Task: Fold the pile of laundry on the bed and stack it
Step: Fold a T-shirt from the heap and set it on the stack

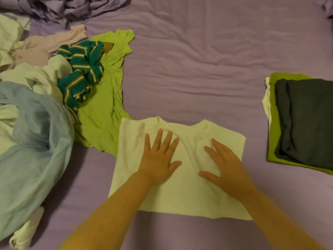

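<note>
Your left hand [159, 160] and right hand [222, 166] both lie flat, fingers spread, pressing on the white cotton T-shirt [182, 192] spread in front of you on the lilac bed sheet [198, 69], its left sleeve folded inward. To your left sits the unfolded pile: a lime-green shirt [106, 105], a teal striped garment [81, 73] and a pale blue mesh garment [30, 147]. To your right is the stack of 3 folded items, a dark grey folded garment [306, 120] on top.
</note>
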A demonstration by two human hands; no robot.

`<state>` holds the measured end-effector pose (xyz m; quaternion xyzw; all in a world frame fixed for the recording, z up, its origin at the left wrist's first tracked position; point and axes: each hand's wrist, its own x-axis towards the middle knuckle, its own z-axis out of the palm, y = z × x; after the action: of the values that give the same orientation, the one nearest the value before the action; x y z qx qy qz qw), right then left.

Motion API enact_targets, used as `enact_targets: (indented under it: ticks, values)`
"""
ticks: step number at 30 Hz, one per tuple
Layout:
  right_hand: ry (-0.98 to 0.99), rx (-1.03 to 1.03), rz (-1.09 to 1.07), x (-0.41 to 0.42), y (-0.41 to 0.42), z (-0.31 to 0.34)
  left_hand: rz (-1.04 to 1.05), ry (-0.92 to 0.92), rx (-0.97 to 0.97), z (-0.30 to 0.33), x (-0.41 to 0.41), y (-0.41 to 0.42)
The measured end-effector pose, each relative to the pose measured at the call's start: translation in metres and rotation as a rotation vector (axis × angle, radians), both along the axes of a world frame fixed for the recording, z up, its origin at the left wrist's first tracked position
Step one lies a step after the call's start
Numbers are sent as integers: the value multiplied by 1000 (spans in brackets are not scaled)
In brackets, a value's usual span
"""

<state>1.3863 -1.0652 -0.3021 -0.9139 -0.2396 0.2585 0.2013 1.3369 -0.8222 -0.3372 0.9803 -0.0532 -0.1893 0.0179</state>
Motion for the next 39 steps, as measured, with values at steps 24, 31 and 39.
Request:
enact_targets:
  ticks: [24, 31, 39]
  values:
    - [-185, -59, -577, 63, -28, -13, -53, -59, -31, -16, 30, -84]
    - [-92, 65, -505, -19, -47, -20, 5, 35, -14, -8, 35, -91]
    - [64, 363, -641, -93, -59, -10, 17, 99, -185, 9, -58, -132]
